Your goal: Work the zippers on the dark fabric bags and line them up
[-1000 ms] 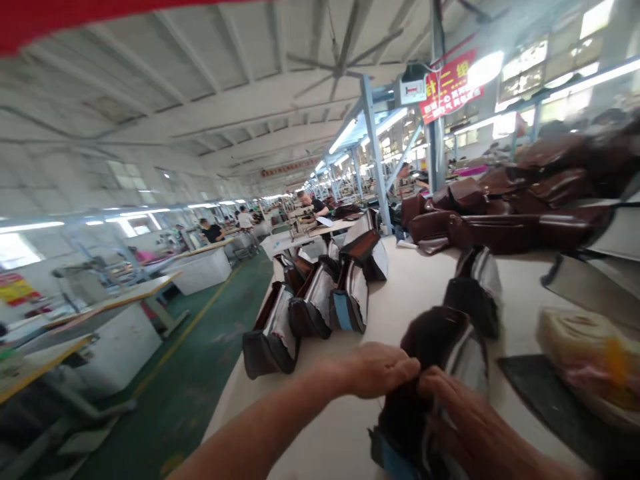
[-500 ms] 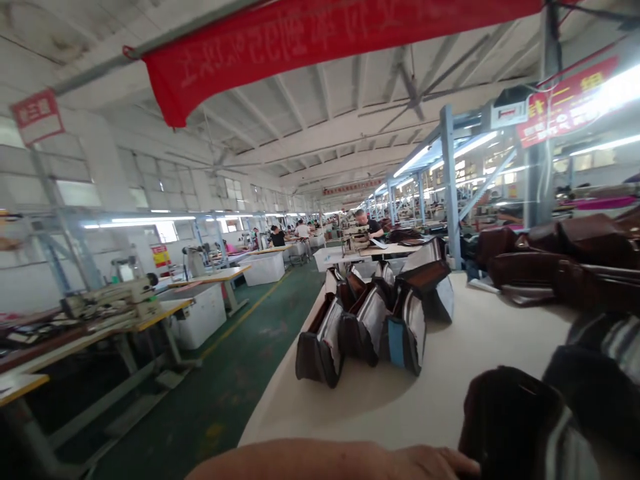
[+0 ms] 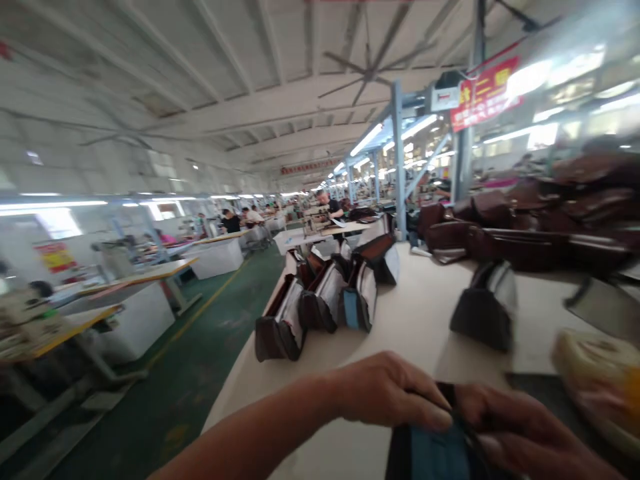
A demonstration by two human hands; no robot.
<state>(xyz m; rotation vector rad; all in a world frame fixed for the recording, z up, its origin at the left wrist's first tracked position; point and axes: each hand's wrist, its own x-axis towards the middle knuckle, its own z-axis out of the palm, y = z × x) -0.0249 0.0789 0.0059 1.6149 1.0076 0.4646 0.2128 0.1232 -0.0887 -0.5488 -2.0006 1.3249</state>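
At the bottom right, my left hand (image 3: 393, 393) pinches the top edge of a dark bag with a blue panel (image 3: 440, 450). My right hand (image 3: 525, 423) grips the same edge from the other side, its fingers bent and slightly blurred. The lower part of this bag is cut off by the frame. Beyond my left hand, several dark bags (image 3: 280, 330) with pale linings stand in a cluster on the white table (image 3: 420, 320). Another dark bag (image 3: 483, 310) stands alone beyond my right hand.
Brown leather pieces (image 3: 525, 243) are heaped at the back right. A yellowish roll-like object (image 3: 595, 380), blurred, lies at the right. Left of the table runs a green aisle (image 3: 200, 360) with sewing tables. A person (image 3: 327, 207) sits at a machine ahead.
The view has swung right, so the table things appear further left. My left hand has risen into view, and my right hand has appeared; both now hold the blue-panelled bag.
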